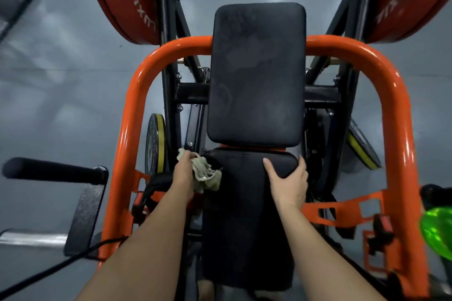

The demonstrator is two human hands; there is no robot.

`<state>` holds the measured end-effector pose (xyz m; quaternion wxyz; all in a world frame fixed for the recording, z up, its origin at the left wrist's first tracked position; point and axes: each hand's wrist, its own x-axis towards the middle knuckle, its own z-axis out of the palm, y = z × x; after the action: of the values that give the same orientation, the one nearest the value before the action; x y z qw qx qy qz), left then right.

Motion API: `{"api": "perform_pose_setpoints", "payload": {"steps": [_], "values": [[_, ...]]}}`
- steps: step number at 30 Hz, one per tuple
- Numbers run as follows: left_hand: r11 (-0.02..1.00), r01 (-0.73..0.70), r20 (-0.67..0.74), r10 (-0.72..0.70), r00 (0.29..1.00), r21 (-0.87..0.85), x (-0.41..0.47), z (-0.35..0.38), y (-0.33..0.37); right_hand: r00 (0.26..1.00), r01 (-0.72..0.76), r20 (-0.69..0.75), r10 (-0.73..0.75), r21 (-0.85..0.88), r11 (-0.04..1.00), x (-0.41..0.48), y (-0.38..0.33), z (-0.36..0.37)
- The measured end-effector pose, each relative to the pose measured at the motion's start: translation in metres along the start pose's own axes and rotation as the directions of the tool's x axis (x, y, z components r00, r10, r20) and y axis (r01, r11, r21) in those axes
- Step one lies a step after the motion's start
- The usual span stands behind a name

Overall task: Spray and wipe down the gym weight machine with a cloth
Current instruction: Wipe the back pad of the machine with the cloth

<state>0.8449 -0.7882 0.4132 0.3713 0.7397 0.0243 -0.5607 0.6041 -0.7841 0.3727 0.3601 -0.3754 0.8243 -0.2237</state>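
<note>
The weight machine has an orange tubular frame (393, 110), a black back pad (256, 76) with dull smears on it, and a black seat pad (244, 215) below. My left hand (184, 168) grips a crumpled pale cloth (206, 175) against the seat's far left corner. My right hand (288, 181) rests on the seat's far right corner, thumb on top and fingers wrapped over the edge. A green translucent bottle (437, 230) shows at the right edge.
Red weight plates hang at the upper left (122, 0) and upper right (403, 0). Smaller black and yellow plates sit at the lower left (155, 144) and right (362, 146). A black padded handle (53, 171) juts out at left. Grey floor surrounds the machine.
</note>
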Motion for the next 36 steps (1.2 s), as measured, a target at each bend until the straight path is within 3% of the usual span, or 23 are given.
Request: {"api": "perform_pose_setpoints", "payload": {"steps": [3,10,17,23,25,27,29,30,32,33,34,36], "values": [[1.000,-0.014,0.094,0.013,0.995,0.008,0.005,-0.001,-0.017,1.000,-0.009,-0.022,0.010,0.042,0.999,0.003,0.015,0.000],[0.969,0.029,0.271,0.040,0.962,-0.245,0.022,-0.015,-0.049,0.975,0.105,-0.199,-0.097,0.028,0.994,-0.021,0.048,0.017],[0.976,-0.052,0.415,0.137,0.900,-0.210,0.017,-0.029,-0.070,0.974,0.111,-0.201,-0.102,0.033,0.993,-0.026,0.074,0.017],[0.945,-0.316,0.435,0.322,0.841,-0.088,0.021,-0.035,-0.086,0.951,0.206,-0.244,-0.192,0.034,0.978,-0.025,0.087,0.023],[0.933,-0.346,0.435,0.354,0.828,-0.102,0.018,-0.037,-0.099,0.941,0.247,-0.249,-0.228,0.051,0.968,-0.026,0.097,0.024],[0.931,-0.341,0.387,0.365,0.846,-0.132,0.027,-0.037,-0.107,0.947,0.282,-0.175,-0.270,0.042,0.959,-0.028,0.101,0.021],[0.911,-0.411,0.265,0.389,0.882,0.030,0.011,-0.034,-0.109,0.956,0.278,-0.100,-0.275,0.018,0.960,-0.034,0.102,0.009],[0.879,-0.455,0.208,0.423,0.882,0.142,-0.005,-0.035,-0.108,0.960,0.272,-0.067,-0.273,-0.028,0.962,-0.037,0.100,0.001],[0.648,-0.600,0.155,0.609,0.778,0.469,-0.027,-0.038,-0.100,0.965,0.259,-0.007,-0.262,-0.115,0.959,-0.044,0.092,-0.011],[0.535,-0.659,0.205,0.673,0.711,0.528,-0.041,-0.040,-0.099,0.962,0.272,0.014,-0.273,-0.153,0.950,-0.051,0.090,-0.016],[0.484,-0.700,0.289,0.672,0.682,0.525,-0.056,-0.045,-0.101,0.957,0.289,0.034,-0.288,-0.186,0.939,-0.062,0.091,-0.021],[0.457,-0.746,0.386,0.653,0.652,0.485,-0.087,-0.067,-0.116,0.951,0.309,0.078,-0.299,-0.220,0.925,-0.094,0.099,-0.029]]}}
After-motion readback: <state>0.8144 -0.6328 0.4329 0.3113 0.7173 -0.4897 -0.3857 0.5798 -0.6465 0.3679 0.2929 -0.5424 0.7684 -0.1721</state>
